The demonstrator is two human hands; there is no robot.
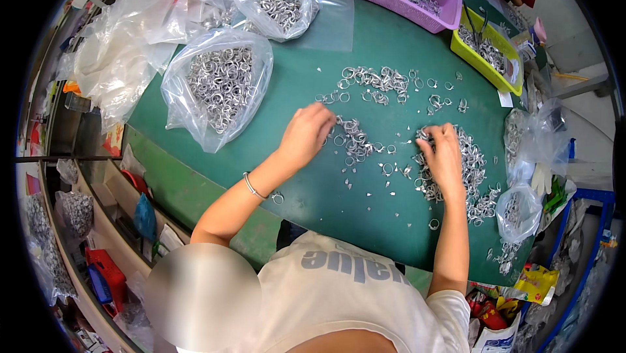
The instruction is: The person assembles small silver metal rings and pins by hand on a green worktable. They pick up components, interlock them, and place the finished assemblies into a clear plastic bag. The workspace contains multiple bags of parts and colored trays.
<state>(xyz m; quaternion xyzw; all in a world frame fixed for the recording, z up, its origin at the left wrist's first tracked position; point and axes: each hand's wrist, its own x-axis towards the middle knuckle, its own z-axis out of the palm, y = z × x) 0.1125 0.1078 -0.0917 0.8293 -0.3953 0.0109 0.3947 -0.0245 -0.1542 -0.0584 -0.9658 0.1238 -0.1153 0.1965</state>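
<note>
Smaller ring pile [355,139] and bigger ring pile [471,165] sit on the near side of the purple basket [396,11]. Left hand [304,135] and right hand [444,159]: fingers curled at them, can't tell if gripping. I'd pinch lightly, keep piles apart.

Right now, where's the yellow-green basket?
Head view, upper right: the yellow-green basket sits on the green table, just right of the purple basket and beyond the right hand.
</note>
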